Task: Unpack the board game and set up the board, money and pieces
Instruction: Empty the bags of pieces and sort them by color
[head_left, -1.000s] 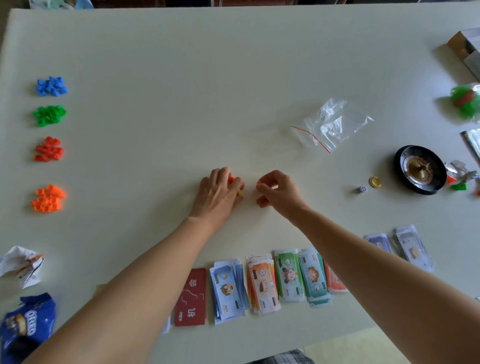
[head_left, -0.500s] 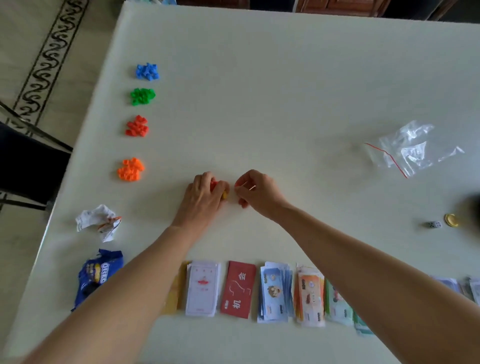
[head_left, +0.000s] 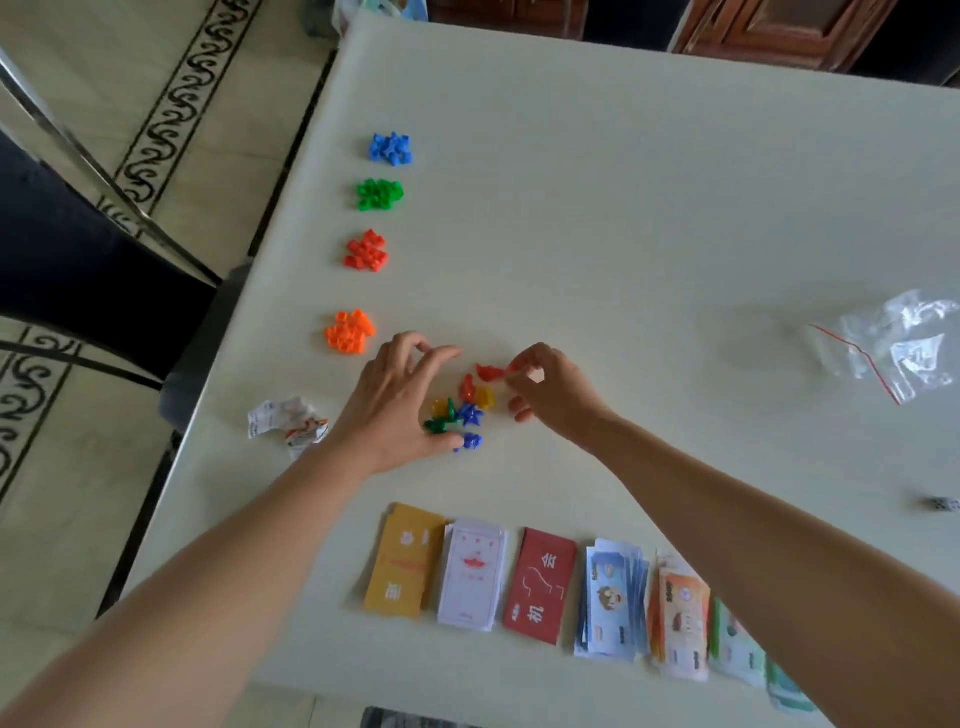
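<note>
While my right hand (head_left: 556, 400) pinches a red piece (head_left: 512, 368) at the far edge of the mixed pieces (head_left: 462, 410) mid-table, my left hand (head_left: 395, 405) hangs loosely spread beside them, holding nothing. A careless sweep could, I judge, knock them into the orange pile (head_left: 349, 332) nearby. The pale table (head_left: 623, 234) looks smooth; patterned floor tiles (head_left: 171, 104) and a dark chair (head_left: 78, 249) lie beyond.

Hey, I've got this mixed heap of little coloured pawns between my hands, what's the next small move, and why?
Probably draw the small red plastic pawn that your right hand pinches clear of the mixed heap of plastic pawns and set it alone. The heap jumbles red, yellow, green and blue, whereas the orange plastic pile and those beyond it are single-coloured.
</note>
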